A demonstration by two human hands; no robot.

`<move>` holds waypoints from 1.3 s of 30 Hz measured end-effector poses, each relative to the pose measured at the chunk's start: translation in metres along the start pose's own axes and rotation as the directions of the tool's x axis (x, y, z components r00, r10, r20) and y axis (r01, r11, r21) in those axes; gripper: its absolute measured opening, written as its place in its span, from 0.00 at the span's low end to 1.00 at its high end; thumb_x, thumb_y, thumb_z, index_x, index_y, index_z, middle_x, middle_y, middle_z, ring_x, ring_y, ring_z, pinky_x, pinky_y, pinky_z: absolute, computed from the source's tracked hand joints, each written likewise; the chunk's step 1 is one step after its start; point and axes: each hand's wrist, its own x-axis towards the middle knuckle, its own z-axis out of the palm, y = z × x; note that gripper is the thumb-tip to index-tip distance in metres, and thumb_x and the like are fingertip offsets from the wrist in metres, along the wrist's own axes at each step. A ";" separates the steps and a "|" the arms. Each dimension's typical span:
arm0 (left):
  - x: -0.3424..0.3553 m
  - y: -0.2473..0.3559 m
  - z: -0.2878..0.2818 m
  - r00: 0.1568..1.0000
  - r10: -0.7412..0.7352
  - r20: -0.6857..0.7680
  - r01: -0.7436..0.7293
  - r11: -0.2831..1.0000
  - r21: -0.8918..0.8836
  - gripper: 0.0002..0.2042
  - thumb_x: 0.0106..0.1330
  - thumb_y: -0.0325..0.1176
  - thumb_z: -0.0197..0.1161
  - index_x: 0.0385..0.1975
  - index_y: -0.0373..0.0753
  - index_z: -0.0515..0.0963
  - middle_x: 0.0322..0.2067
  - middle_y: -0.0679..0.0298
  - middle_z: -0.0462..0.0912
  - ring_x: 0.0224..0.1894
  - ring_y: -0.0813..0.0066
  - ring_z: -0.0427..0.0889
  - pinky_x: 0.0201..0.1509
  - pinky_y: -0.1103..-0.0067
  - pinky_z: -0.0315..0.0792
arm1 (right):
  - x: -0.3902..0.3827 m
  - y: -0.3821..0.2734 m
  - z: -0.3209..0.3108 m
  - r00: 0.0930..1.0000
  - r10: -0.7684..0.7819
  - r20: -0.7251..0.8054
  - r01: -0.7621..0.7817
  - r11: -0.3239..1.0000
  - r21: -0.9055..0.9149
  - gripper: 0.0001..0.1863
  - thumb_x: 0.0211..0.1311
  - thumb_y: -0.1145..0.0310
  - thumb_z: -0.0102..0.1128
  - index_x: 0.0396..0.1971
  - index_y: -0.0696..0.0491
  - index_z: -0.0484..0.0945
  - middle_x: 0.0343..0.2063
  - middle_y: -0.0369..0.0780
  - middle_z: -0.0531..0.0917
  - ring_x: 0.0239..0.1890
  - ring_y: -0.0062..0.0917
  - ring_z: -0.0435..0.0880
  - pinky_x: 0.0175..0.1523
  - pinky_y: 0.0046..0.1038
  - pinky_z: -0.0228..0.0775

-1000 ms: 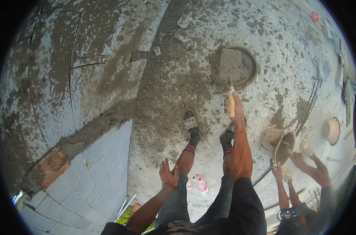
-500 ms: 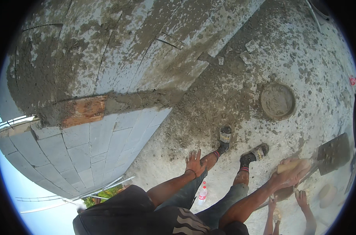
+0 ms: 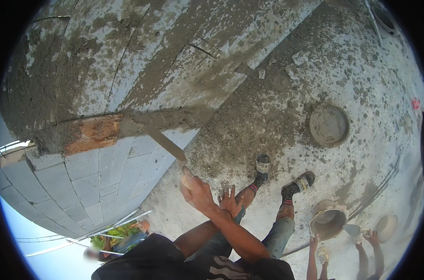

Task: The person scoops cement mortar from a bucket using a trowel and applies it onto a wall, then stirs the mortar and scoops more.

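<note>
My right hand is closed around the pale handle of a plastering trowel, crossing over my left forearm. The trowel's grey blade appears nearly edge-on. Its far end overlaps the strip of wet mortar on the block wall; whether it touches cannot be made out. Spread over my left knee, my left hand is open and holds nothing. A rough wooden board is set in the wall to the left of the trowel.
A round basin of mortar stands on the spattered floor beyond my feet. Another bucket is at lower right, beside another person's hands and a small trowel. Broken block pieces lie near the wall's base.
My right hand has swung from the lower right across my body to the wall with the trowel, whose blade has turned nearly edge-on. My left hand stays at the knee.
</note>
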 end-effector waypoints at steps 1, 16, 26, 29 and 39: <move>-0.003 -0.008 -0.001 0.999 0.007 -0.045 -0.007 1.000 0.003 0.38 0.65 0.57 0.51 0.71 0.43 0.52 0.69 0.43 0.52 0.71 0.39 0.51 0.71 0.47 0.46 | 0.003 -0.014 -0.039 0.996 0.067 -0.062 -0.075 0.986 -0.149 0.34 0.57 0.71 0.63 0.64 0.56 0.64 0.24 0.48 0.79 0.22 0.42 0.81 0.29 0.38 0.73; -0.002 0.034 -0.007 0.993 -0.008 0.118 0.000 0.998 0.068 0.39 0.64 0.56 0.52 0.71 0.41 0.52 0.70 0.44 0.51 0.73 0.44 0.47 0.72 0.49 0.46 | -0.194 0.045 -0.420 0.222 0.616 -0.756 -0.254 0.785 0.566 0.09 0.59 0.72 0.59 0.36 0.51 0.69 0.21 0.36 0.74 0.17 0.21 0.74 0.19 0.23 0.67; 0.162 0.365 0.075 0.644 0.757 0.112 -0.704 0.643 -0.303 0.35 0.58 0.45 0.66 0.64 0.36 0.64 0.64 0.42 0.64 0.66 0.45 0.63 0.68 0.63 0.60 | -0.260 0.035 -0.275 0.212 0.752 -0.624 -0.093 0.651 0.753 0.19 0.60 0.73 0.56 0.51 0.52 0.64 0.23 0.38 0.75 0.17 0.22 0.74 0.21 0.23 0.70; 0.189 0.496 0.091 0.332 0.932 0.148 -0.940 0.312 0.139 0.33 0.62 0.47 0.59 0.68 0.44 0.62 0.71 0.46 0.47 0.72 0.45 0.48 0.72 0.52 0.50 | -0.259 0.035 -0.268 0.244 0.766 -0.594 -0.187 0.639 0.747 0.23 0.60 0.80 0.55 0.55 0.58 0.63 0.25 0.38 0.76 0.17 0.22 0.76 0.23 0.24 0.71; 0.233 0.588 0.026 0.160 0.829 0.536 -0.669 -0.308 0.676 0.27 0.68 0.54 0.43 0.60 0.45 0.71 0.67 0.56 0.62 0.70 0.56 0.56 0.72 0.56 0.47 | -0.274 0.055 -0.273 0.242 0.783 -0.573 -0.102 0.608 0.788 0.29 0.59 0.80 0.60 0.60 0.59 0.61 0.26 0.37 0.75 0.20 0.18 0.75 0.26 0.21 0.69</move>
